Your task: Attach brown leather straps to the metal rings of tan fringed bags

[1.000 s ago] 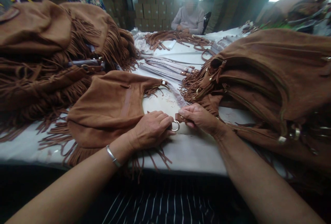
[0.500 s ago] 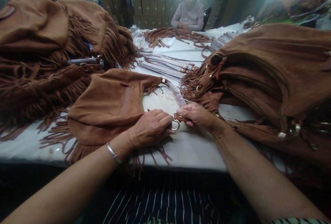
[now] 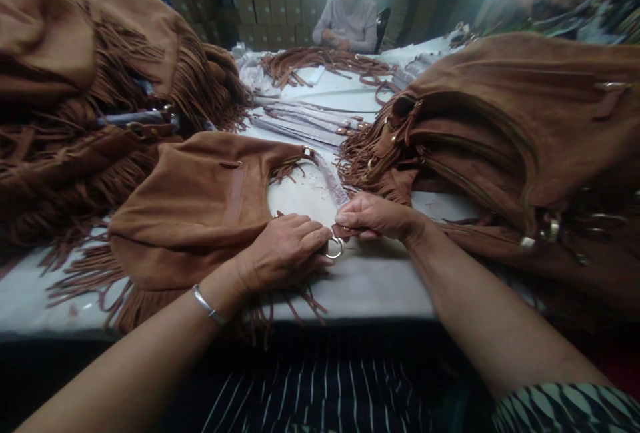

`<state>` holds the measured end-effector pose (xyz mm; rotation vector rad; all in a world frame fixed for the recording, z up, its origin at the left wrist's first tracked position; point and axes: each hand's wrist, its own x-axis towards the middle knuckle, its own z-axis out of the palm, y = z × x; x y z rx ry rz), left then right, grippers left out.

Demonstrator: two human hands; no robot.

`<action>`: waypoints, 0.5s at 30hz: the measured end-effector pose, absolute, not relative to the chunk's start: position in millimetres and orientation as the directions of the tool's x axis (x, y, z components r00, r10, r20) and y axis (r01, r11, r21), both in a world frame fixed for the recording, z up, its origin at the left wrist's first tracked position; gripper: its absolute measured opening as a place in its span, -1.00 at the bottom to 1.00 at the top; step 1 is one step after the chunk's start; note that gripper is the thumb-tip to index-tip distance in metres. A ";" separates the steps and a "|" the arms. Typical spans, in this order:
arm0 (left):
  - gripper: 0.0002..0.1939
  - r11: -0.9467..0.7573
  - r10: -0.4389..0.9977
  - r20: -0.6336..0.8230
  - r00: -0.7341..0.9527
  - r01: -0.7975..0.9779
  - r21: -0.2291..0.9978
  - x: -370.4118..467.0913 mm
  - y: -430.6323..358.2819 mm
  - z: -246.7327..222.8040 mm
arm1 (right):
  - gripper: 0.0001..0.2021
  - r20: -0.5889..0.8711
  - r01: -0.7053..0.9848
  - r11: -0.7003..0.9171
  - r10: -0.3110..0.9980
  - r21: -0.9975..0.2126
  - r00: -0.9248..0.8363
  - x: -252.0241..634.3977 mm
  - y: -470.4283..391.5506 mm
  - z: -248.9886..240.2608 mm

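A brown suede handbag (image 3: 200,200) with fringe lies on the table in front of me. My left hand (image 3: 287,250) is closed over the bag's near corner, beside a metal ring (image 3: 336,247). My right hand (image 3: 373,216) pinches the leather end of a shoulder strap (image 3: 333,181) between thumb and fingers, right at the ring. Clear wrapping covers the strap's middle, and its far end joins the bag at another metal fitting (image 3: 307,152). Whether the strap end passes through the near ring is hidden by my fingers.
Fringed brown bags are heaped at the left (image 3: 135,53) and the right (image 3: 500,113). Behind the bag lie several wrapped straps (image 3: 305,120) and a pile of brown cords (image 3: 320,63). A person (image 3: 347,16) sits across the table, before stacked cartons (image 3: 275,6).
The view has shifted slightly, so most things sit a little further left. Both hands keep their holds, and the right fingers have come slightly closer to the ring.
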<state>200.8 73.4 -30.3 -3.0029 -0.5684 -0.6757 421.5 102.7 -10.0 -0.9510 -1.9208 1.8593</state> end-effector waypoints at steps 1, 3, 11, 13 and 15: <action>-0.73 -0.935 0.343 0.412 0.844 0.349 0.065 200.4 73.5 -30.6 | -0.61 -0.236 0.258 -0.058 0.627 -0.964 -0.743 421.6 102.8 -9.0; -0.73 -0.936 0.340 0.406 0.848 0.345 0.065 199.7 73.8 -30.7 | -0.61 -0.265 0.285 -0.058 0.582 -0.957 -0.769 421.5 102.7 -6.9; -0.70 -0.904 0.422 0.366 0.829 0.414 0.104 202.1 73.3 -28.8 | -0.59 -0.265 0.288 -0.064 0.615 -0.956 -0.743 424.0 98.5 -10.0; -0.72 -0.876 0.478 0.359 0.801 0.465 0.128 203.9 69.6 -27.4 | -0.56 -0.267 0.276 -0.101 0.693 -0.956 -0.670 423.7 92.5 -7.8; -0.79 -0.865 0.493 0.378 0.783 0.488 0.118 206.7 68.3 -27.6 | -0.53 -0.306 0.265 -0.169 0.685 -0.949 -0.661 422.3 87.3 -6.3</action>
